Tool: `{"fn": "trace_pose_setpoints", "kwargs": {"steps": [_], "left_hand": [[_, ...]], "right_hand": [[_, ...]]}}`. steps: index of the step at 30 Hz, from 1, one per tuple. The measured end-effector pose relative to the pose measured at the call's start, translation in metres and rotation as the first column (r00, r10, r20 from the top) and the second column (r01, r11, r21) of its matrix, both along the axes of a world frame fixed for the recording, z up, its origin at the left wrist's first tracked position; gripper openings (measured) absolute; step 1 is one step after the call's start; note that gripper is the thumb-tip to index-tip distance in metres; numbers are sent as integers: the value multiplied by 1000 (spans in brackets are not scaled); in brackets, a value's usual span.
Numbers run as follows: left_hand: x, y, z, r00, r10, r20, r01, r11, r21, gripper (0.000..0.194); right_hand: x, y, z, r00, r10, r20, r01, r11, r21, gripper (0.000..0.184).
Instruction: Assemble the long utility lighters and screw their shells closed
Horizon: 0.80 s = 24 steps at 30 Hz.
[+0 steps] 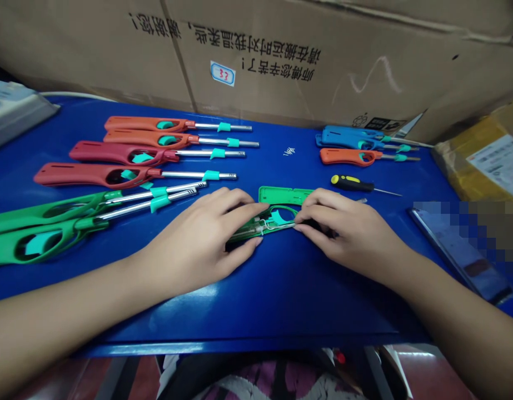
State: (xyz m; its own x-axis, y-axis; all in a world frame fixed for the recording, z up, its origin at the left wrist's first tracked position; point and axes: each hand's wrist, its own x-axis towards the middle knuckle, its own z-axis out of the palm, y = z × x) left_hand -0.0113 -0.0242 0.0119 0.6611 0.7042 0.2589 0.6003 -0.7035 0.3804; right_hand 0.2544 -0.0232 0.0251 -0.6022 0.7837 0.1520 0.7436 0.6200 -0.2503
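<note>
A green stick lighter point(266, 223) lies opened in front of me, its inner parts and a turquoise trigger point(277, 217) showing. My left hand point(202, 239) is closed around its rear end, thumb on the near side and fingers on the far side. At the front end, my right hand point(348, 225) pinches the lighter where a thin pale wire or rod runs; the fingertips hide exactly what is between them. Just behind lies the other green shell half point(283, 195), partly covered by my right fingers.
Several red and orange lighters point(148, 123) and two green ones point(56, 239) lie at left. Blue lighters point(352, 136), an orange one point(350, 157), a screwdriver point(352, 183) and a phone point(464, 255) are at right. A large cardboard box point(260, 100) stands behind the blue table point(281, 311).
</note>
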Motion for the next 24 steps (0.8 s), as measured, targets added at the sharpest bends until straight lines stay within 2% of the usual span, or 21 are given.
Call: {"fn": "trace_pose_setpoints", "kwargs": {"steps": [4,8,12,18,24], "left_hand": [[-1,0,4,1000,19,12,-19,999,-34,26],[-1,1,5,1000,15,27,-14,999,-49,14],[0,1,4,999,10,38,-8,999,-53,13],[1,1,4,999,-2,41,4,998,-55,13],[0,0,5,1000,-20,24,21,999,-49,12]], "right_hand": [[0,0,1,999,0,40,2,999,-37,2],[1,0,1,1000,7,2,-7,996,-84,3],[1,1,2,1000,9,-19,-11,993,-114,3],[0,0,7,994,88,66,-82,992,-92,3],[1,-2,7,988,95,120,-96,995,-1,7]]}}
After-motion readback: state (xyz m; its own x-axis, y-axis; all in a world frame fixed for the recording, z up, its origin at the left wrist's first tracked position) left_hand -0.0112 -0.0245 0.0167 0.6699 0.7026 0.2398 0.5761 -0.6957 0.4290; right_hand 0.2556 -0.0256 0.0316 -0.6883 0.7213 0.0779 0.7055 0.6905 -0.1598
